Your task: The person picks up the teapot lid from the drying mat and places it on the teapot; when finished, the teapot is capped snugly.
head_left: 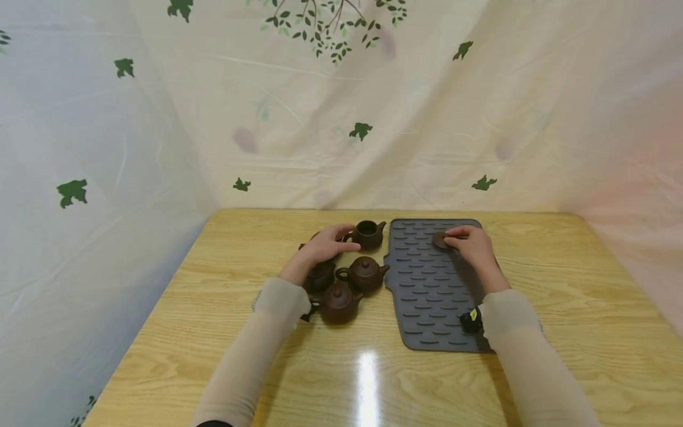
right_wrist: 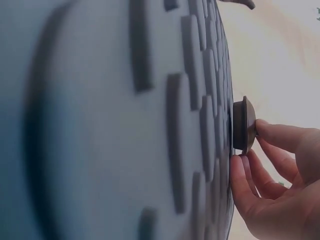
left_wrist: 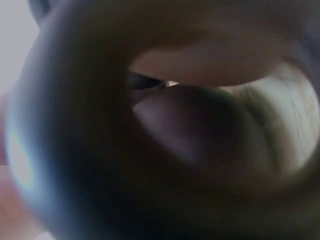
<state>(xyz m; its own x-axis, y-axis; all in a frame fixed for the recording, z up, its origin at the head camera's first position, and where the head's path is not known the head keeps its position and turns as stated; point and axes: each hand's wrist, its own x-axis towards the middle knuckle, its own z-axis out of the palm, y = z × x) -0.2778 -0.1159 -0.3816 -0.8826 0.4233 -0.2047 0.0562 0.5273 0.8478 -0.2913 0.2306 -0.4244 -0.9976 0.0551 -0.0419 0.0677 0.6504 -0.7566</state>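
My right hand (head_left: 474,246) pinches a round brown teapot lid (head_left: 440,240) by its knob, low over the far part of the grey ridged mat (head_left: 427,308). In the right wrist view the lid (right_wrist: 244,125) stands edge-on, with thumb and fingers of the right hand (right_wrist: 280,175) at its knob and rim. A dark teapot without a lid (head_left: 368,236) stands left of the mat, spout to the right. My left hand (head_left: 326,243) is at its handle, index finger and thumb spread apart on either side. Blurred dark handle loop (left_wrist: 75,150) fills the left wrist view.
Lidded brown teapots stand close together below the left hand: one beside the mat (head_left: 365,273), one nearest me (head_left: 338,303), and a darker one (head_left: 319,277) partly under the wrist. Another is mostly hidden behind the hand. A small black object with yellow (head_left: 471,321) sits by the right cuff.
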